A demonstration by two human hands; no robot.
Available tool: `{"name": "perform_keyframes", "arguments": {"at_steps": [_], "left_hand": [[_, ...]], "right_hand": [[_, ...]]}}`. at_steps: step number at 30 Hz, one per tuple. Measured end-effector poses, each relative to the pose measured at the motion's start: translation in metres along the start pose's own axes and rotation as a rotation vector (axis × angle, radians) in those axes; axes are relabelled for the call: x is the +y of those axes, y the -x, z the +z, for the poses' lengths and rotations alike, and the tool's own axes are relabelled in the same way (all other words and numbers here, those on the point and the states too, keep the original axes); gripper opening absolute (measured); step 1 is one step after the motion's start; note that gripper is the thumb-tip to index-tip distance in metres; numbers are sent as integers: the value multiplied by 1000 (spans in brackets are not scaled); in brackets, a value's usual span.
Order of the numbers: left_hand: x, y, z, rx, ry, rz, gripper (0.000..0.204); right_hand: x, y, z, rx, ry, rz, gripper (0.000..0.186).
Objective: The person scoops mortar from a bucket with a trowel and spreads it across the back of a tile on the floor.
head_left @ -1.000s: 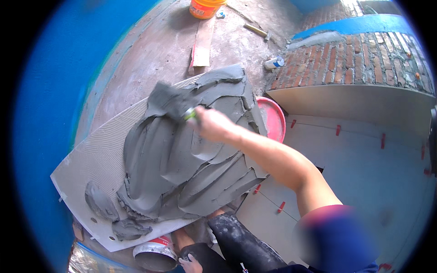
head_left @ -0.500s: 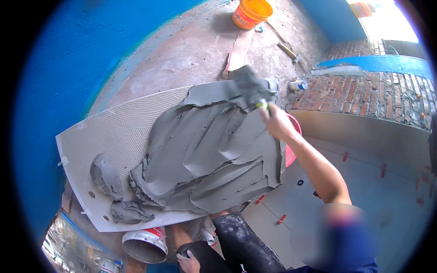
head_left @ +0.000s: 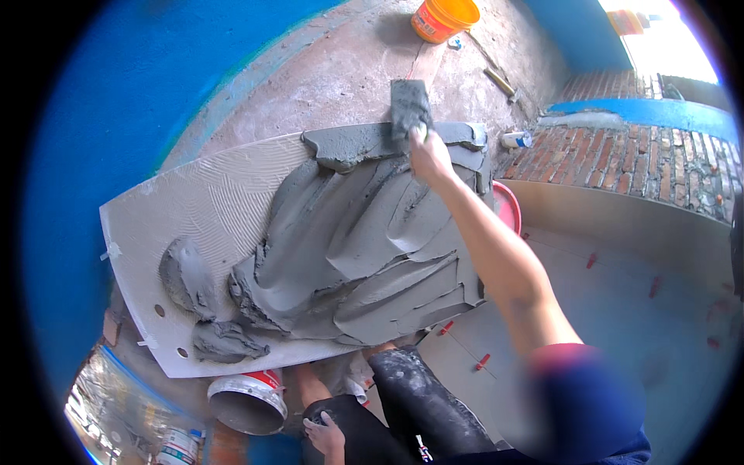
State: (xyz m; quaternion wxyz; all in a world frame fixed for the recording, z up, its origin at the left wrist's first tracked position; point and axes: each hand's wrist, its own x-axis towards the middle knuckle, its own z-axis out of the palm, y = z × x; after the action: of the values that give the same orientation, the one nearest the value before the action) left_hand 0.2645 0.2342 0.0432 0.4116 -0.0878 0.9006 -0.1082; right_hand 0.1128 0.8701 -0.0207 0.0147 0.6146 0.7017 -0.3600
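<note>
My right hand [head_left: 431, 159] is closed round the handle of a flat trowel [head_left: 411, 103], whose rectangular blade is coated with grey mortar. The blade stands at the far edge of a large pale tile [head_left: 136, 232]. Thick grey mortar [head_left: 372, 240] covers much of this tile in smeared ridges, and thin combed lines mark its left part. Two lumps of mortar [head_left: 190, 275] sit apart near the left end, by two small holes. My left hand [head_left: 325, 435] rests on my knee, fingers spread, holding nothing.
A white bucket [head_left: 248, 403] lies tipped below the tile. An orange bucket [head_left: 446, 19] and a hammer [head_left: 500, 81] are on the dusty floor beyond. A red tub [head_left: 507, 208] shows at the right edge. Red clips [head_left: 483, 362] stick up from the tiled floor. A brick wall [head_left: 620, 159] borders the right.
My right hand and the trowel have moved left and away from me, to the tile's far edge. Mortar along that edge is pushed about. My left hand stays on my knee.
</note>
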Motion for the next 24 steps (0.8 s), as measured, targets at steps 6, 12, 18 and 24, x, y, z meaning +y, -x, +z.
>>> {"name": "perform_keyframes", "arguments": {"at_steps": [6,12,18,24], "left_hand": [[16,-1,-5,-85,-104,-24,71],[-3,-11,-8,-57,-29,82,74],[62,22,-66,-124,-17,27,77],[64,16,-51,-146,-63,41,77]], "right_hand": [[2,166,61,-494,-559,291,52],[-3,148,24,-576,181,-186,47],[128,73,-90,-74,396,26,50],[194,29,-154,30,32,264,53]]}}
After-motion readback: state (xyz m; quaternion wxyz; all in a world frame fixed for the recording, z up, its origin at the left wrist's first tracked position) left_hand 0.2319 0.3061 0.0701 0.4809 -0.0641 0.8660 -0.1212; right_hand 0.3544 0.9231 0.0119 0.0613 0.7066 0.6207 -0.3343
